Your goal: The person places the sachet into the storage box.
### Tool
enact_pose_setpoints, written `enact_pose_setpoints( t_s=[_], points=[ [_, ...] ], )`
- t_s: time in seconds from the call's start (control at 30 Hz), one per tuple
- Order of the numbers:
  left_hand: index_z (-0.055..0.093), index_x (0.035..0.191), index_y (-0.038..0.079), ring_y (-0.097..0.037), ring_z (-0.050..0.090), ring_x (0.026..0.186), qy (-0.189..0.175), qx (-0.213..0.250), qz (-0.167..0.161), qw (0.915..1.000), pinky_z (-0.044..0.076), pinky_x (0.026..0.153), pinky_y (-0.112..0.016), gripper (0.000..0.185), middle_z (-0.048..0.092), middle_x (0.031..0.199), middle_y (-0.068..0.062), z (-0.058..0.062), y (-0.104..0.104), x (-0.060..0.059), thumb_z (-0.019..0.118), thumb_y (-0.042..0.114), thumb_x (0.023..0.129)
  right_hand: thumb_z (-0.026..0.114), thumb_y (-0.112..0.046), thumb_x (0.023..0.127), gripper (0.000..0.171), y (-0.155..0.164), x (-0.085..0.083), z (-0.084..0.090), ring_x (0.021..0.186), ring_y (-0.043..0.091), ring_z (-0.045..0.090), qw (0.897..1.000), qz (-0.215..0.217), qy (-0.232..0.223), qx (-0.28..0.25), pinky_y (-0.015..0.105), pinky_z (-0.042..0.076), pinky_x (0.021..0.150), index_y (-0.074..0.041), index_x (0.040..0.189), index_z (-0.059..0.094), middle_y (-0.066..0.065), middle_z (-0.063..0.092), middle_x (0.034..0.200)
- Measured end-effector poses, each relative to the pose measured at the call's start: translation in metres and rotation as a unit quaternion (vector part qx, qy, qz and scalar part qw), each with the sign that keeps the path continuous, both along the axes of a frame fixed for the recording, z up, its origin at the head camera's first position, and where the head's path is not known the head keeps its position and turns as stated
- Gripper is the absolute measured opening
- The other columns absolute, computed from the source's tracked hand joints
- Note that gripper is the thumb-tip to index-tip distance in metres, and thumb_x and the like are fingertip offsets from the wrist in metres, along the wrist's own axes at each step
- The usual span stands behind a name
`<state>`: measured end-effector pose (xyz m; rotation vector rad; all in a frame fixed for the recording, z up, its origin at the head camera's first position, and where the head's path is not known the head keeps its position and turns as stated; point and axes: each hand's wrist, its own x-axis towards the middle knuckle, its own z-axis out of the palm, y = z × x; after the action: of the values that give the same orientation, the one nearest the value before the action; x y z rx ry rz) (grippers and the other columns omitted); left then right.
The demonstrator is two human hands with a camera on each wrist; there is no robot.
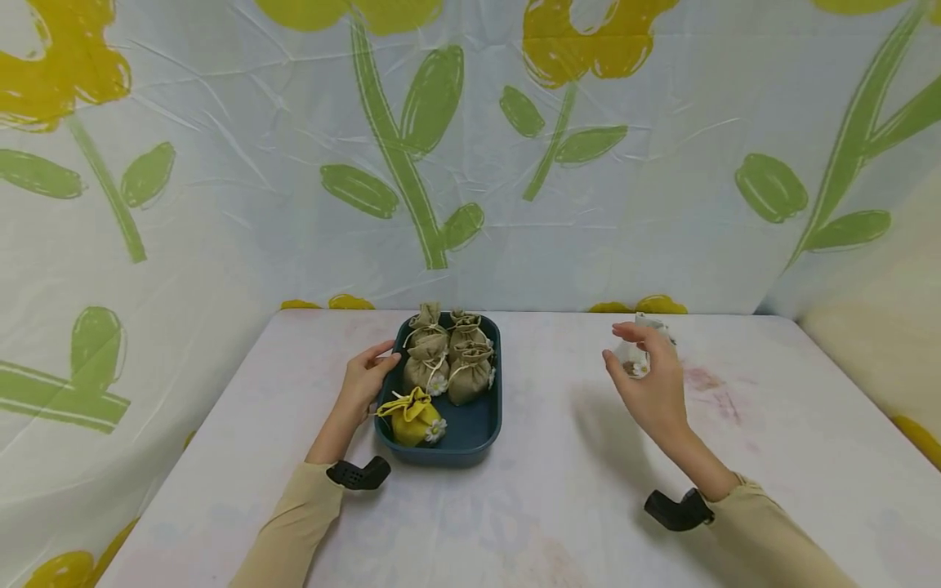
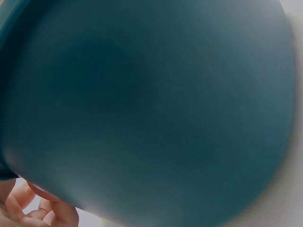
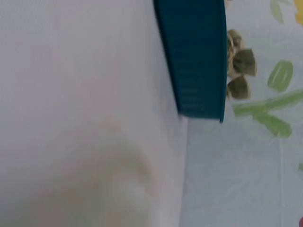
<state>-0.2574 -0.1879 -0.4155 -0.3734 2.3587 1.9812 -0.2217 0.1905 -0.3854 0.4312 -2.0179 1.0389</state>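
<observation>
A dark blue tray (image 1: 474,429) stands mid-table with several tan drawstring pouches (image 1: 450,359) packed at its far end and a yellow pouch (image 1: 413,418) with a daisy at its near left. My left hand (image 1: 363,384) holds the tray's left rim, thumb over the edge. In the left wrist view the tray wall (image 2: 151,104) fills the frame, with my fingers (image 2: 28,208) curled at its lower corner. My right hand (image 1: 650,384) is raised to the tray's right and pinches a small white pouch (image 1: 636,353) with a daisy. The right wrist view shows the tray's side (image 3: 194,56) and tan pouches (image 3: 239,61).
The white table (image 1: 559,506) has a faint pink stain (image 1: 706,380) at the right. A plastic sheet (image 1: 470,163) printed with yellow flowers and green leaves walls in the back and both sides. Bare tabletop lies between tray and right hand.
</observation>
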Motion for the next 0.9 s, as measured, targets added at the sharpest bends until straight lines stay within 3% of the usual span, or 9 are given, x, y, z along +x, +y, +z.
enact_pose_setpoints(
  t_s=[0.27, 0.53, 0.63, 0.77, 0.9],
  points=[
    [0.054, 0.137, 0.012, -0.011, 0.061, 0.080, 0.010, 0.000, 0.004, 0.9999, 0.051, 0.065, -0.019, 0.042, 0.062, 0.109, -0.014, -0.002, 0.000, -0.001, 0.060, 0.022, 0.096, 0.072, 0.009, 0.073, 0.048, 0.034, -0.015, -0.008, 0.103, -0.011, 0.036, 0.996, -0.081, -0.013, -0.040, 0.018, 0.028, 0.090, 0.008, 0.118, 0.056, 0.025, 0.059, 0.110],
    [0.054, 0.137, 0.013, -0.011, 0.063, 0.081, 0.012, 0.001, 0.004, 0.9999, 0.053, 0.068, -0.022, 0.042, 0.061, 0.108, -0.014, 0.001, -0.001, -0.001, 0.059, 0.023, 0.096, 0.074, 0.003, 0.073, 0.057, 0.059, -0.022, -0.013, 0.107, -0.011, 0.032, 0.988, -0.127, -0.043, -0.072, 0.020, 0.025, 0.095, 0.007, 0.125, 0.052, 0.024, 0.054, 0.122],
    [0.053, 0.137, 0.013, -0.012, 0.063, 0.081, 0.014, 0.000, 0.002, 0.9999, 0.053, 0.069, -0.023, 0.042, 0.061, 0.109, -0.014, 0.000, -0.001, -0.001, 0.058, 0.023, 0.097, 0.075, 0.000, 0.074, 0.062, 0.066, -0.024, -0.016, 0.110, -0.002, 0.035, 0.985, -0.138, -0.060, -0.084, 0.025, 0.026, 0.097, 0.005, 0.129, 0.049, 0.022, 0.051, 0.126],
    [0.054, 0.137, 0.013, -0.012, 0.063, 0.081, 0.012, 0.005, 0.002, 0.9999, 0.054, 0.070, -0.024, 0.042, 0.061, 0.109, -0.015, -0.001, -0.001, -0.001, 0.059, 0.023, 0.096, 0.077, -0.002, 0.073, 0.068, 0.073, -0.027, -0.020, 0.114, 0.020, 0.040, 0.981, -0.146, -0.085, -0.095, 0.028, 0.026, 0.098, 0.005, 0.133, 0.045, 0.022, 0.048, 0.130],
    [0.054, 0.137, 0.013, -0.015, 0.064, 0.084, 0.011, 0.005, 0.003, 0.9999, 0.055, 0.071, -0.025, 0.042, 0.061, 0.111, -0.017, -0.002, -0.001, -0.001, 0.059, 0.023, 0.096, 0.078, -0.008, 0.074, 0.074, 0.075, -0.030, -0.023, 0.117, 0.029, 0.042, 0.972, -0.150, -0.146, -0.106, 0.032, 0.029, 0.099, 0.001, 0.137, 0.041, 0.019, 0.047, 0.134]
  ],
)
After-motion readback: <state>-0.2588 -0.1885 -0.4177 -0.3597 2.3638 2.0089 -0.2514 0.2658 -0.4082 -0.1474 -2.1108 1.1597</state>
